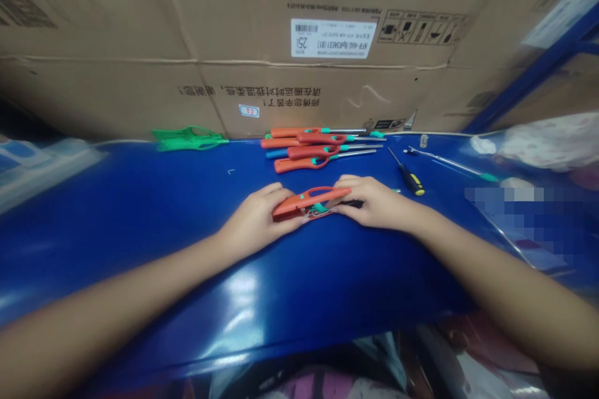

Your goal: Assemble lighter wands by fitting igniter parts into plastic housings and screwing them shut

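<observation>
Both hands hold one orange-red lighter casing [309, 199] above the blue table, near its middle. My left hand [262, 215] grips the wide handle end, its thumb along the lower edge. The narrow end is pinched between the fingers and thumb of my right hand [362, 199]. The casing's halves look parted along the lower side, where a green part [320, 207] and thin pale wires show between them. My fingers hide some of the inside.
Behind the hands lies a pile of orange and red lighters [304, 153]. Green casings [189, 138] are at the back left. A black-yellow screwdriver [412, 181] and a metal rod [449, 163] lie to the right on the blue table [154, 218]. Cardboard boxes [253, 6] stand behind.
</observation>
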Demonstrator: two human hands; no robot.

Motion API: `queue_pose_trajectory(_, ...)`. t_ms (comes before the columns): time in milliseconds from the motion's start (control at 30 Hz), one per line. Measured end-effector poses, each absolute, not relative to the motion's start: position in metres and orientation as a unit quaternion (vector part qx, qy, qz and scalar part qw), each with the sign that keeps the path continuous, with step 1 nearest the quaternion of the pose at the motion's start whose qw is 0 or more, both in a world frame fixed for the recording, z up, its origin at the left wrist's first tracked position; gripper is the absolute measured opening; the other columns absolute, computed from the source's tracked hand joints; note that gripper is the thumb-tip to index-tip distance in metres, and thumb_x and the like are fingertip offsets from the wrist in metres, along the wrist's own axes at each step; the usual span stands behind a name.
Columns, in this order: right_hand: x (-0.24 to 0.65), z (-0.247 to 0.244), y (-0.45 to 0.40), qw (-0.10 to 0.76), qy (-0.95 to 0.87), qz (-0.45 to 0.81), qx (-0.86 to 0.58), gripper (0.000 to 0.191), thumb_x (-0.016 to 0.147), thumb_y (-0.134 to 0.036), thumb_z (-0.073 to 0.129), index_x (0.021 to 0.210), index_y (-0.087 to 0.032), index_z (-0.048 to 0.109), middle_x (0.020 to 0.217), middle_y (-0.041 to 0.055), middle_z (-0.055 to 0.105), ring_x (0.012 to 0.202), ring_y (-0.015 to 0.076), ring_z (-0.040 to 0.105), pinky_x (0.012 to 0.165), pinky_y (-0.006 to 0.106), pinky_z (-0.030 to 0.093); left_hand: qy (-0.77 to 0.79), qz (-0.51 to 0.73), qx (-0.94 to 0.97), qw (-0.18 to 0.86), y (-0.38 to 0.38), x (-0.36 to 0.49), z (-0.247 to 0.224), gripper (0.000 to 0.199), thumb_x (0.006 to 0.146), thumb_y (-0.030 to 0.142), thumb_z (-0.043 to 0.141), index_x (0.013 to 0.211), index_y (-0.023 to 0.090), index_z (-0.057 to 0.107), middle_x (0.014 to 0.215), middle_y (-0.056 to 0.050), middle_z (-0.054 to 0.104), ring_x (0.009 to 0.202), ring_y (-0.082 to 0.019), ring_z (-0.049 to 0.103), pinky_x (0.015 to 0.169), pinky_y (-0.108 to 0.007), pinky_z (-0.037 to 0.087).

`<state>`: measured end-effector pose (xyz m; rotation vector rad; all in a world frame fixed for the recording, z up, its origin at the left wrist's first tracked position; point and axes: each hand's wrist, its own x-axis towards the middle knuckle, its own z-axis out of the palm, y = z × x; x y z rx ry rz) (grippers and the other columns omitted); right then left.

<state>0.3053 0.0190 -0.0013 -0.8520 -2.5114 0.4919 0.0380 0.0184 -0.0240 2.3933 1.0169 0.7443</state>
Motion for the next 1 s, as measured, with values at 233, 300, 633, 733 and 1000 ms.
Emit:
queue_pose_trajectory(233, 0.307, 0.0, 0.018, 0.205, -0.935, 0.121, -0.265, 0.019, 0.097, -0.018, 0.057, 0.098, -0.019, 0.076, 0.088, 0.0077, 0.073, 0.086, 0.0196, 0.062, 0.078, 0.033, 0.053, 0.371, 0.26, 0.865, 0.215, 0.017, 0.038, -0.02, 0.034, 0.089, 0.051, 0.068, 0.099, 0.019, 0.07, 0.088, -0.003, 0.063, 0.082, -0.02, 0.061, 0.073, -0.03, 0.047)
queue_pose_trajectory(300, 0.306, 0.001, 0.017, 0.232, -0.922, 0.132, -0.282, 0.017, 0.096, -0.02, 0.058, 0.096, -0.02, 0.075, 0.092, 0.0067, 0.075, 0.089, 0.0192, 0.066, 0.083, 0.034, 0.053, 0.382, 0.27, 0.859, 0.211, 0.016, 0.038, -0.017, 0.036, 0.091, 0.054, 0.063, 0.097, 0.018, 0.069, 0.085, -0.003, 0.061, 0.08, -0.02, 0.06, 0.072, -0.029, 0.047)
queue_pose_trajectory(633, 0.312, 0.01, 0.018, 0.311, -0.893, 0.091, -0.312, 0.012, 0.094, -0.022, 0.059, 0.102, -0.019, 0.068, 0.095, 0.0073, 0.073, 0.087, 0.0195, 0.066, 0.08, 0.034, 0.053, 0.387, 0.245, 0.869, 0.185, 0.008, 0.038, -0.015, 0.037, 0.102, 0.048, 0.045, 0.121, 0.018, 0.056, 0.114, -0.009, 0.064, 0.103, -0.024, 0.062, 0.087, -0.036, 0.048)
queue_pose_trajectory(733, 0.316, 0.014, 0.02, 0.249, -0.92, 0.09, -0.288, 0.01, 0.094, -0.022, 0.059, 0.097, -0.019, 0.068, 0.091, 0.0071, 0.071, 0.085, 0.0198, 0.064, 0.082, 0.036, 0.051, 0.382, 0.231, 0.878, 0.172, 0.008, 0.037, -0.017, 0.036, 0.101, 0.05, 0.048, 0.115, 0.018, 0.057, 0.108, -0.008, 0.063, 0.096, -0.024, 0.062, 0.083, -0.037, 0.049)
queue_pose_trajectory(1000, 0.32, 0.014, 0.022, 0.196, -0.922, 0.117, -0.312, 0.018, 0.095, -0.035, 0.064, 0.093, -0.018, 0.066, 0.091, 0.0069, 0.068, 0.085, 0.0193, 0.06, 0.083, 0.035, 0.046, 0.367, 0.223, 0.891, 0.146, 0.011, 0.037, -0.019, 0.035, 0.099, 0.049, 0.053, 0.109, 0.017, 0.062, 0.105, -0.009, 0.062, 0.097, -0.025, 0.058, 0.087, -0.04, 0.048)
